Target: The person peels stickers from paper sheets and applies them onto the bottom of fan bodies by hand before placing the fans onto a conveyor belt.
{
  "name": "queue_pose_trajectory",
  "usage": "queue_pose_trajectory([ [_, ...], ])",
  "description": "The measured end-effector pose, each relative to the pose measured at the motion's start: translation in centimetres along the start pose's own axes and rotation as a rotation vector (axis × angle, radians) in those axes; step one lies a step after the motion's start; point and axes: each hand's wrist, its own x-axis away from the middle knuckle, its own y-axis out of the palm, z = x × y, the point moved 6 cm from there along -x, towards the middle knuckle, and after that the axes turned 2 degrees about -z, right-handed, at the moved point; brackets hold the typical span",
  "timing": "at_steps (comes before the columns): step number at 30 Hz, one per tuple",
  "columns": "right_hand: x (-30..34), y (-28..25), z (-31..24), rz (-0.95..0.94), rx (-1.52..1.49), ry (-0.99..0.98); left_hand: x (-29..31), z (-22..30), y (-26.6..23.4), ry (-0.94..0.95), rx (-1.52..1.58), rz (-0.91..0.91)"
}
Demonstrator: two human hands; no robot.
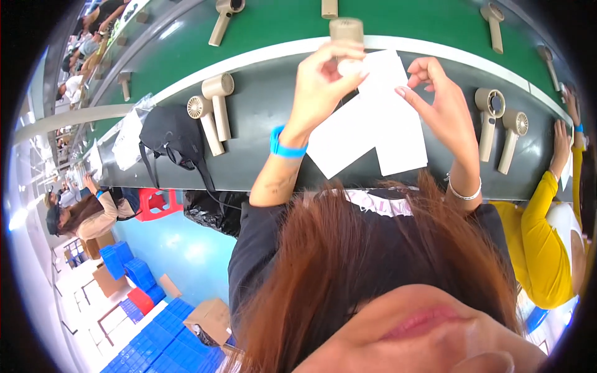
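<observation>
My left hand (pixel 320 84), a blue band at its wrist, is closed round a beige handheld fan (pixel 346 30). The fan's head is blurred, and my fingers hide most of the rest. My right hand (pixel 435 90), with a bracelet at its wrist, has its thumb and forefinger curled together at the edge of a white sheet (pixel 401 130). Whether something small is between those fingertips cannot be made out. A second white sheet (pixel 342 137) lies at a slant to the left, partly overlapping the first. Both rest on the dark worktop (pixel 261 124) below my hands.
Two fans (pixel 217 109) lie to the left beside a black bag (pixel 171 133); two more (pixel 490 121) lie right. Several fans sit on the green belt (pixel 416 18) beyond a pale rail (pixel 273 50). A yellow-sleeved person (pixel 538 236) works at right. Blue crates (pixel 165 329) stand lower left.
</observation>
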Motion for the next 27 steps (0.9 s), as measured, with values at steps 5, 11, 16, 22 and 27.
queue_pose_trajectory([
  [5, -2.1, 1.7, 3.0, 0.02, -0.057, 0.002, -10.9, -4.6, 1.7, 0.299, -0.316, -0.008],
  [11, -2.0, 2.4, 6.6, 0.14, 0.013, 0.066, -17.7, -10.9, 0.9, 0.066, -0.498, 0.062],
  [16, 0.7, 4.3, 8.0, 0.111, -0.113, 0.094, -12.0, -8.2, 0.0, 0.302, -0.643, 0.073],
  [22, 2.1, 6.7, 5.7, 0.038, 0.026, 0.002, 2.3, -5.3, -0.1, 0.063, -0.736, -0.456],
  [27, 2.3, 7.5, 5.3, 0.114, 0.188, -0.157, 10.7, -2.5, 2.2, -0.106, -0.896, -0.352],
])
